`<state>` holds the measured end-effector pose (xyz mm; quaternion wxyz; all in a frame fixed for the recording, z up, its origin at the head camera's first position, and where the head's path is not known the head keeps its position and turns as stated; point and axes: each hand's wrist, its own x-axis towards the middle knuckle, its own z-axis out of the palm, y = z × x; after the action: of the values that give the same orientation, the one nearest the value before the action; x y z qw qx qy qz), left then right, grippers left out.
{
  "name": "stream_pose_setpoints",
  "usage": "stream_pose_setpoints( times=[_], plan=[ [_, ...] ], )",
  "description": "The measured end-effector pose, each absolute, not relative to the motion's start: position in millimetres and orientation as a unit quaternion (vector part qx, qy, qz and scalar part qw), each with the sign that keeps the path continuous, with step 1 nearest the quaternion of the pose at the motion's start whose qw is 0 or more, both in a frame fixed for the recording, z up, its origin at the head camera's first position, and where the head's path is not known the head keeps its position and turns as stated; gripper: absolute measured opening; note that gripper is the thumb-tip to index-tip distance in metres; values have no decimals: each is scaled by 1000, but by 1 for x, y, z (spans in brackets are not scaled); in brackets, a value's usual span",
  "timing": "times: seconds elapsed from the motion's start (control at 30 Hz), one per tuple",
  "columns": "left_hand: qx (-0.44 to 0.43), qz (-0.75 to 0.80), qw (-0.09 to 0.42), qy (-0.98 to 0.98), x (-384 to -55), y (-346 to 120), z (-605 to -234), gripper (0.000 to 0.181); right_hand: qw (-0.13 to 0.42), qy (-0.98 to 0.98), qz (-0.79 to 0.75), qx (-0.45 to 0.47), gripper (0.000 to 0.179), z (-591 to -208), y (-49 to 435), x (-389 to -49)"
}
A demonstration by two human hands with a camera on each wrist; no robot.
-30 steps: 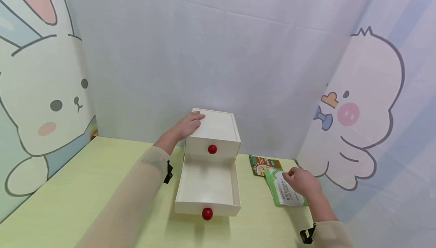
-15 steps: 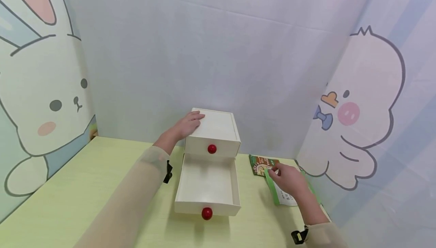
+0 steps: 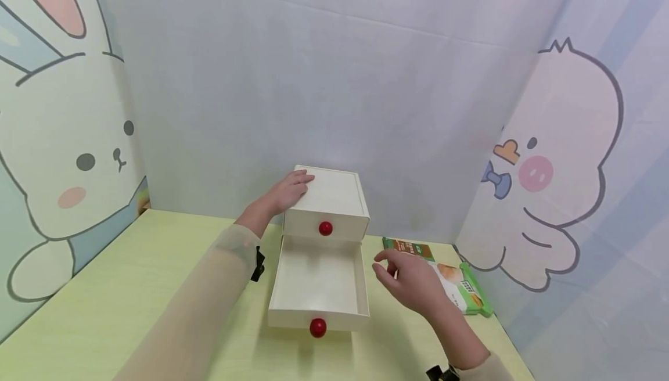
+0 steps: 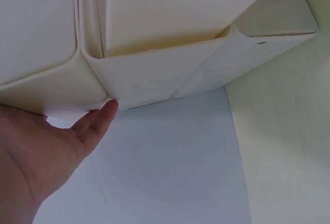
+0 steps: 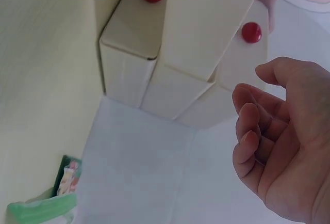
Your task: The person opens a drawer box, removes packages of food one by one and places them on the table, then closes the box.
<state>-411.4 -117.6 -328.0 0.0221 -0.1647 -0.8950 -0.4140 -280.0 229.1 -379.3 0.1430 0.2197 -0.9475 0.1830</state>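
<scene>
A small white drawer cabinet (image 3: 337,192) with red ball knobs stands in front of the curtain. Its middle drawer (image 3: 319,282) is pulled far out, and nothing lies in the part I see. My left hand (image 3: 286,194) rests on the cabinet's upper left edge; in the left wrist view the thumb and fingers lie along the white casing (image 4: 56,87). To the right of the pulled-out drawer, my right hand (image 3: 413,282) hovers with loosely bent fingers and holds nothing. The right wrist view shows a gap between thumb and fingers, in front of the top drawer's red knob (image 5: 251,32).
Right of the cabinet lie a brown and green food packet (image 3: 413,247) and a white and green one (image 3: 470,297), both partly behind my right hand. A pale curtain (image 3: 313,90) hangs behind the yellow-green table (image 3: 177,259). A patterned curtain (image 3: 569,154) borders the right side.
My right hand has moved left from over the packets to beside the pulled-out drawer, its thumb and forefinger now apart. My left hand and the cabinet have stayed where they were.
</scene>
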Motion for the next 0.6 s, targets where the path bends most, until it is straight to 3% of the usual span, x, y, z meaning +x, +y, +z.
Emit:
stream_pose_setpoints(
  times=[0.37, 0.6],
  plan=[
    [-168, -401, 31, -900, -410, -117, -327, 58, 185, -901, 203, 335, 17, -367, 195, -232],
    [-168, -405, 30, -898, -410, -117, -328, 58, 159, -882, 186, 403, 22, -369, 186, -215]
  ],
)
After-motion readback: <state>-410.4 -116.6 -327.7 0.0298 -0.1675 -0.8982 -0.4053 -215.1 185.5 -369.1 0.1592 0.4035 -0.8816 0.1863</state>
